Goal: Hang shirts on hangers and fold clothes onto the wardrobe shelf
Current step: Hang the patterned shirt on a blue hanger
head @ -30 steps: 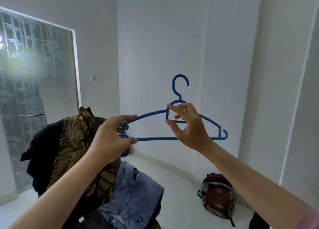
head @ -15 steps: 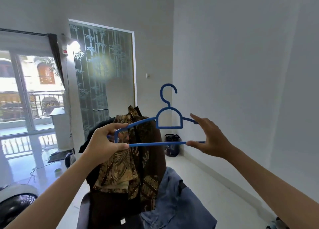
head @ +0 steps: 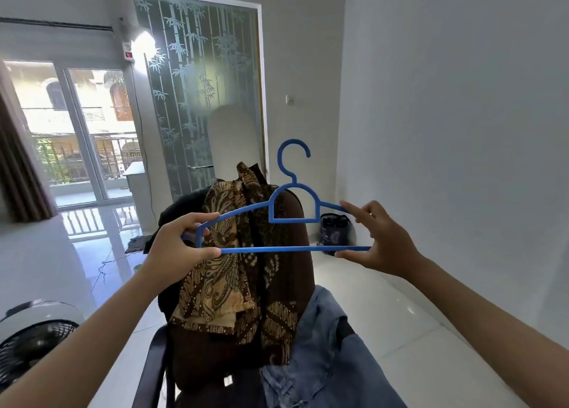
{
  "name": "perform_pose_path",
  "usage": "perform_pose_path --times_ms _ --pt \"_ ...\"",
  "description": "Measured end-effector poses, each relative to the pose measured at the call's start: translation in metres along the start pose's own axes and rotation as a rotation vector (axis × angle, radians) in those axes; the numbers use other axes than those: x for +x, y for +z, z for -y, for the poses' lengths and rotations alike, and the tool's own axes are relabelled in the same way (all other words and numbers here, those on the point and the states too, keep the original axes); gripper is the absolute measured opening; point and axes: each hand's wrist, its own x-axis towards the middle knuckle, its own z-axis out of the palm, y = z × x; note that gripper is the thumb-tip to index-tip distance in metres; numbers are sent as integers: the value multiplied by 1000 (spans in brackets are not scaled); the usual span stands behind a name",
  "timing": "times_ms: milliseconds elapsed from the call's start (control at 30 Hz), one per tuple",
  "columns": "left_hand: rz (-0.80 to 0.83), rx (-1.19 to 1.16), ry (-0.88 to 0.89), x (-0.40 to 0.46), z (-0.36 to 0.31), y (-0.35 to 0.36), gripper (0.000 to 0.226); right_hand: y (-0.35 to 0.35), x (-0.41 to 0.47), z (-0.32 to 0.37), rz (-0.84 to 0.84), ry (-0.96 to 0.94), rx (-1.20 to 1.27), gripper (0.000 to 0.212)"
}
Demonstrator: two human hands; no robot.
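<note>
A blue plastic hanger (head: 292, 220) is held upright in front of me, hook at the top. My left hand (head: 178, 246) grips its left end between thumb and fingers. My right hand (head: 380, 241) pinches its right end, thumb under the bottom bar and fingers on the sloping arm. Behind the hanger a brown batik shirt (head: 234, 263) drapes over the back of a dark chair (head: 160, 364). A blue denim garment (head: 323, 355) lies on the chair's right side, and a black garment (head: 181, 210) hangs at the chair's upper left.
A fan (head: 30, 343) stands at the lower left. A dark bag (head: 334, 230) sits on the floor by the white wall on the right. A frosted bamboo-pattern glass door (head: 200, 99) and a sliding window door (head: 77, 130) are behind. The floor is glossy white tile.
The view has swung left, bringing the chair and window into sight. My right hand slid from the hanger's middle to its right end. The left hand kept its grip.
</note>
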Motion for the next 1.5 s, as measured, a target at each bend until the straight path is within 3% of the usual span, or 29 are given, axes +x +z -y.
perform_pose_path --times_ms 300,500,700,867,1133,1500 --pt "-72 81 -182 77 88 57 66 40 35 -61 -15 100 -114 95" --pt "-138 88 -321 136 146 91 56 76 80 -97 5 142 -208 98" --pt "-35 222 -467 177 195 124 51 112 88 -118 28 197 -185 97" --pt "-48 277 -562 196 213 142 52 139 86 -129 49 248 -150 94" --pt "-230 275 -482 211 226 153 47 169 99 -147 72 275 -58 95" --pt "-88 269 -432 159 216 141 41 220 137 -152 -55 314 34 96"
